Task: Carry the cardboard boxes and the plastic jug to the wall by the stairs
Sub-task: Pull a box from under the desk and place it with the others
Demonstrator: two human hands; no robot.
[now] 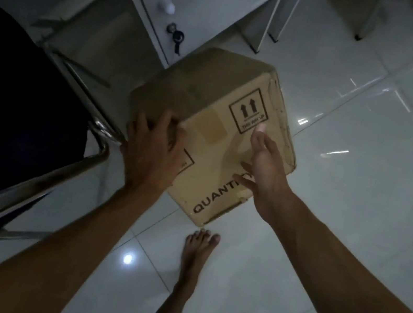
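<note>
Left hand (152, 151) grips cardboard box (213, 141) at near-left corner; right hand (266, 172) spread wide, fingers touching box face beside arrows label.

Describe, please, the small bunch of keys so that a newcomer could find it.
Start at the white cabinet door behind the brown cardboard box. Below its round white knob, dark keys hang from the lock, the only dark item on that pale panel.
</note>
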